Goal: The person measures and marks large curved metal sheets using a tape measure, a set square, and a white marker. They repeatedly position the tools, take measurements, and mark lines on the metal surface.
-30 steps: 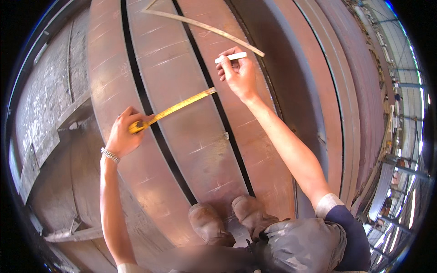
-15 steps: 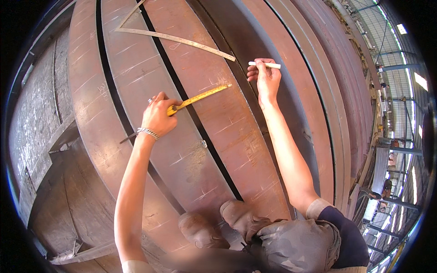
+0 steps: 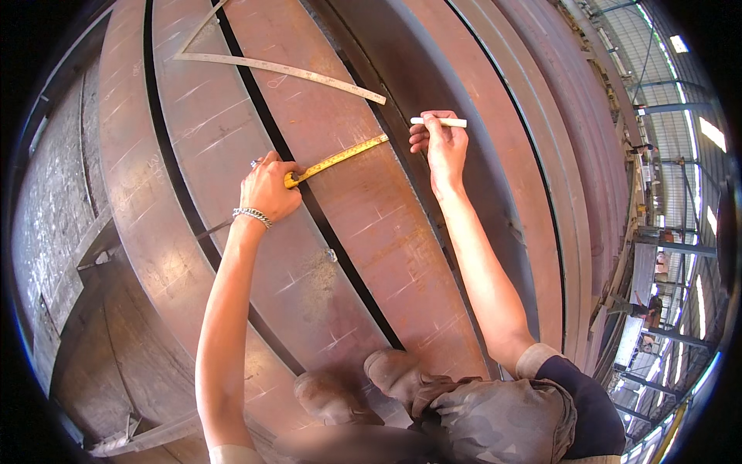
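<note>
My left hand is closed round a tape measure, its case mostly hidden by the fingers. The yellow blade runs out to the right across a rusty steel beam face, and its tip lies at that face's right edge. Further right, my right hand pinches a white chalk stick between thumb and fingers, held above the dark recess beside the beam and apart from the steel. Beyond the tape, a metal carpenter's square lies across two beam faces.
Long steel beams lie side by side, with dark gaps between them and pale chalk lines across their faces. My boots stand on the beams. Worn plates lie lower at left. A person is far off at right.
The tape's tip has come to the beam's right edge, where it fell slightly short before. The view has shifted a little; both hands keep their grip.
</note>
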A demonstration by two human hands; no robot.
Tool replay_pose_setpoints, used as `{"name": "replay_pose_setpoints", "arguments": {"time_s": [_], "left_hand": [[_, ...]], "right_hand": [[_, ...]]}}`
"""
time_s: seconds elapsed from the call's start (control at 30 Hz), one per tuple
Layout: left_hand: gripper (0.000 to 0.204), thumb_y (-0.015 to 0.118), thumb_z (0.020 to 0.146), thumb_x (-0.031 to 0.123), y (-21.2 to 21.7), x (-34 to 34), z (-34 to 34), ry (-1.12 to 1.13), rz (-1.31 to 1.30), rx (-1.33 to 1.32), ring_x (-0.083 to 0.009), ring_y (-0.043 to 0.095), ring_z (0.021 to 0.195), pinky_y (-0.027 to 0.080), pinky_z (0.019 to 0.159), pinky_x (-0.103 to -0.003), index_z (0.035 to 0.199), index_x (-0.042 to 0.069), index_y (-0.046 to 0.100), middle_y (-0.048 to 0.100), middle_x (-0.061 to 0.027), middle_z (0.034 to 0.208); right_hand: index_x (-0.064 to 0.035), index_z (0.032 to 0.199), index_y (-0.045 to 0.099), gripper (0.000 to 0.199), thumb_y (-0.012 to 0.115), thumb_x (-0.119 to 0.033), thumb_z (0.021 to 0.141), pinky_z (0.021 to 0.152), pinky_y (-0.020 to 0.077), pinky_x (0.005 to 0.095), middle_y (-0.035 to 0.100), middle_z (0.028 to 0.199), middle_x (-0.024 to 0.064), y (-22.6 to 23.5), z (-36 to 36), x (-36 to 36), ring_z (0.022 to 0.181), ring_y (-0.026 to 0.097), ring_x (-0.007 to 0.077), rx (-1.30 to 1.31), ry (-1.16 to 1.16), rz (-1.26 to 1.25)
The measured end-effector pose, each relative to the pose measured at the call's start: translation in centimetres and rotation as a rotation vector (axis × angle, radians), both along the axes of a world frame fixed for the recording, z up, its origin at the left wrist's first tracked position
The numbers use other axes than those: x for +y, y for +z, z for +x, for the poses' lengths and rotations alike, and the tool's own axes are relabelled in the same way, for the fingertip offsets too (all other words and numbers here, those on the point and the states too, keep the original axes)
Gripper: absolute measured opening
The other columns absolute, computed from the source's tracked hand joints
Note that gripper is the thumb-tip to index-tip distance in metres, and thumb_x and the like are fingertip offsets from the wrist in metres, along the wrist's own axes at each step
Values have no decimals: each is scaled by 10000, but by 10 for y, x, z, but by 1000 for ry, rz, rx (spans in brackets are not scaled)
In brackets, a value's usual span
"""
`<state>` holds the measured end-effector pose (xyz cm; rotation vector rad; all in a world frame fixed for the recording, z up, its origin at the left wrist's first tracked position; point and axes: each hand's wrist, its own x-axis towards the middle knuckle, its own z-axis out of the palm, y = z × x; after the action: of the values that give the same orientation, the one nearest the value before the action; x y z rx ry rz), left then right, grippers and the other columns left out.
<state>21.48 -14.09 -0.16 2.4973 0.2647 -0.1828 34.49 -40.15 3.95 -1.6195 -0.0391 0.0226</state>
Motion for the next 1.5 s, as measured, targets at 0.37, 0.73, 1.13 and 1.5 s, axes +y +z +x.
{"name": "replay_pose_setpoints", "arguments": {"time_s": [0.37, 0.73, 1.13, 1.5], "left_hand": [[439, 631, 730, 95, 6, 3, -1, -23, -33, -20, -358, 621, 1074, 516, 965, -443, 1136, 190, 770, 631, -138, 1076], [529, 562, 703, -86, 83, 113, -158, 160, -108, -91, -274, 642, 961, 506, 891, -354, 1170, 83, 745, 606, -112, 1050], [440, 585, 667, -68, 69, 209, -367, 318, 4, 133, -250, 700, 996, 523, 890, -341, 1075, -4, 738, 744, -126, 1041], [446, 607, 691, 26, 24, 212, -304, 182, 20, 142, -346, 630, 1074, 491, 980, -408, 1078, 152, 792, 675, -139, 1064]], "right_hand": [[-10, 1011, 601, 111, 597, -121, 1018, 531, 541, 279, 676, 803, 122, -7, -2, -4, 631, 652, 155, 38, -26, 21], [-22, 1055, 681, 187, 630, -197, 1011, 576, 551, 269, 714, 870, 109, 29, 0, -27, 694, 675, 144, -99, 22, -39], [-59, 1057, 638, 161, 595, -213, 1052, 583, 474, 205, 649, 824, 18, 159, -41, -33, 692, 578, 56, -343, 506, -472], [-36, 1018, 645, 145, 597, -171, 1038, 566, 447, 193, 622, 818, 5, 241, -108, 7, 689, 559, 36, -454, 724, -766]]}}
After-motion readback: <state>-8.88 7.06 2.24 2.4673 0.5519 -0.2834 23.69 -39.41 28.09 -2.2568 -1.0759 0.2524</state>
